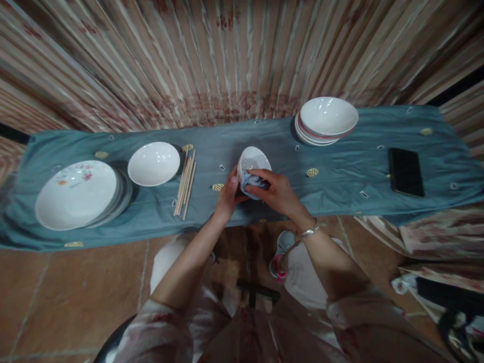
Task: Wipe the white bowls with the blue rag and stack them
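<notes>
At the middle of the table, my left hand (228, 194) grips a small white bowl (255, 155) by its left side, the bowl tilted toward me. My right hand (278, 190) is closed on a pale blue cloth (249, 180), pressed against the inside of the bowl near its front rim. Part of the cloth is hidden by my right fingers. Left of my hands lie several wooden chopsticks (186, 184), side by side. Beyond them sits a white bowl (154, 164).
A stack of large plates (77, 194) with a floral pattern stands at the far left. Stacked bowls (328, 118) are at the back right, and a black phone-like slab (406, 171) lies further right. The narrow table has a teal cloth (340, 189); a pleated curtain (234, 60) hangs behind.
</notes>
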Demonstrator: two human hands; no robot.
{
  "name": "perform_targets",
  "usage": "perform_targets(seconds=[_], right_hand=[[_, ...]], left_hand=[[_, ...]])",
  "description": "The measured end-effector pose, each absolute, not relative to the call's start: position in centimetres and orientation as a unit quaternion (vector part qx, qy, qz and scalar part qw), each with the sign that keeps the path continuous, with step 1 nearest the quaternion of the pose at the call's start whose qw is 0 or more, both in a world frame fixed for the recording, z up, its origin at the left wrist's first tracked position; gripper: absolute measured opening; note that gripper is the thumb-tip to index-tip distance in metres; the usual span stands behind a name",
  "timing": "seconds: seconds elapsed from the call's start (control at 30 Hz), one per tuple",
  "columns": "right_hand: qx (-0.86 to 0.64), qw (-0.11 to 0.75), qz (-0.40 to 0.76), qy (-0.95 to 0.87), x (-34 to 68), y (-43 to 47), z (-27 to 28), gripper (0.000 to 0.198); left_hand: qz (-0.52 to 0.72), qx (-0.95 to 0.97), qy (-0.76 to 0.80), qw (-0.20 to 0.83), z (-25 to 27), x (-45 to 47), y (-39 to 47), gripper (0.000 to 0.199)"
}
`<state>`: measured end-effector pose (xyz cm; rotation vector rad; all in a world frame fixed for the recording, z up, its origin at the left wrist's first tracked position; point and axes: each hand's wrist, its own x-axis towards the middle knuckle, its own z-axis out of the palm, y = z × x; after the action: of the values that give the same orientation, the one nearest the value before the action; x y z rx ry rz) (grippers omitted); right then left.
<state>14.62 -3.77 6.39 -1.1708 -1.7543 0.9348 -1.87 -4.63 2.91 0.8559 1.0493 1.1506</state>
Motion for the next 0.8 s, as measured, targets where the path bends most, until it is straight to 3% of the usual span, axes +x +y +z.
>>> perform_targets(seconds=[0.3,0.5,0.67,0.8], right_hand=[[-0.503,0.461,0.344,-0.645,12.7,-2.3,6.1,0.038],[-0.501,0.398,0.327,-0.695,12.4,-3.1,6.6,0.041],[-0.524,0.337,0.294,-0.725,12.5,-3.8,7.5,0.022],[-0.517,0.307,0.281,-0.748,13.2,-4.0,8.3,0.013]], left_hand=[[0.493,0.342,0.455,0.658,3.1,-1.5,-4.7,0.06],[0.497,0.328,0.451,0.665,3.1,-1.5,-4.5,0.064],[0.487,0.339,0.45,0.668,3.2,-1.8,-4.6,0.068],[0.506,0.388,0.462,0.617,2.9,-2.7,-4.3,0.055]])
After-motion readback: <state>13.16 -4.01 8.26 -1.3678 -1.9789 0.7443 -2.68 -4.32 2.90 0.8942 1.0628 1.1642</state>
